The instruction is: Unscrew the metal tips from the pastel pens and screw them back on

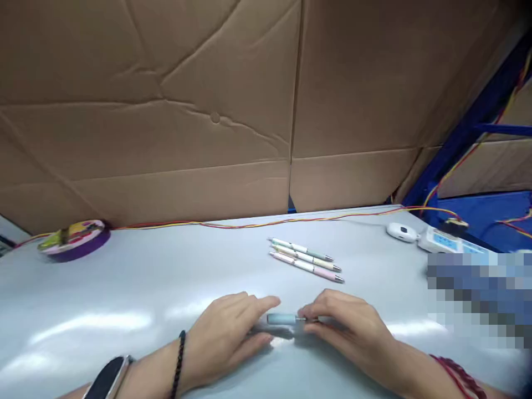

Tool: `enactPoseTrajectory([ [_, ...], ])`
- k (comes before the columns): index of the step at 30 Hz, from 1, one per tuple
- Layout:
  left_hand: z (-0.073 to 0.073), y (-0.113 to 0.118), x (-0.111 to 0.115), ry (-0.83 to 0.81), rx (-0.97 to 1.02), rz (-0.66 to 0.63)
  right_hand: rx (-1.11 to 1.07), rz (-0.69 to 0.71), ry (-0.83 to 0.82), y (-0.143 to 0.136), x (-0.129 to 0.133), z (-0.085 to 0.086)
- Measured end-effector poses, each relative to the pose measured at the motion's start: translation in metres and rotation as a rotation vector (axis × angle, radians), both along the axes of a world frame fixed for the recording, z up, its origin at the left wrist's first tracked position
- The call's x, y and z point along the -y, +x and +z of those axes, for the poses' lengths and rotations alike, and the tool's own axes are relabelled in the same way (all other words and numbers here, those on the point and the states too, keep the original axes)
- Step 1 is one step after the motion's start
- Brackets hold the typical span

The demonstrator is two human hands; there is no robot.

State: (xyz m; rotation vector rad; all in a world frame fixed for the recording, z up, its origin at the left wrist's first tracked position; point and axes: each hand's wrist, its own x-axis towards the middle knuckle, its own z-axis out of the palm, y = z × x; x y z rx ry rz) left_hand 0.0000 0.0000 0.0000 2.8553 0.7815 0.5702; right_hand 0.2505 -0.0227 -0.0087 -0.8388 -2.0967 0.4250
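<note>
Three pens (305,258) lie side by side on the table (166,269), on the far side of both hands. Nearer, a light-blue pen piece (281,318) is between the hands, its right end pinched in the grip of the right hand (353,321). The left hand (224,335) has its grip open, thumb and forefinger parted, just left of the piece. Far right is a white power strip (440,240).

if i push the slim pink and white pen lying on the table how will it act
The slim pink-and-white pen would probably roll if nudged sideways, as its barrel looks round. It may also slide easily, since the pale, glossy tabletop looks smooth. Its straight shape suggests it's stiff.
</note>
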Motion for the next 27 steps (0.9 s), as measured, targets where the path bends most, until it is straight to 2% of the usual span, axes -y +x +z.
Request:
enactPoseTrajectory([
  [6, 0.001, 0.009, 0.003, 0.295, 0.073, -0.119, -0.048, 0.069, 0.028, -0.002, 0.001, 0.004],
  [10, -0.002, 0.006, 0.004, 0.381, 0.029, -0.139, -0.069, 0.092, 0.03, -0.008, 0.003, 0.006],
  [20, -0.001, 0.003, 0.004, 0.371, 0.042, -0.156, -0.117, 0.143, 0.063, -0.019, 0.008, 0.013],
  [27, -0.003, 0.001, 0.005, 0.339, 0.004, -0.139, -0.138, 0.106, 0.012, -0.017, 0.008, 0.009],
])
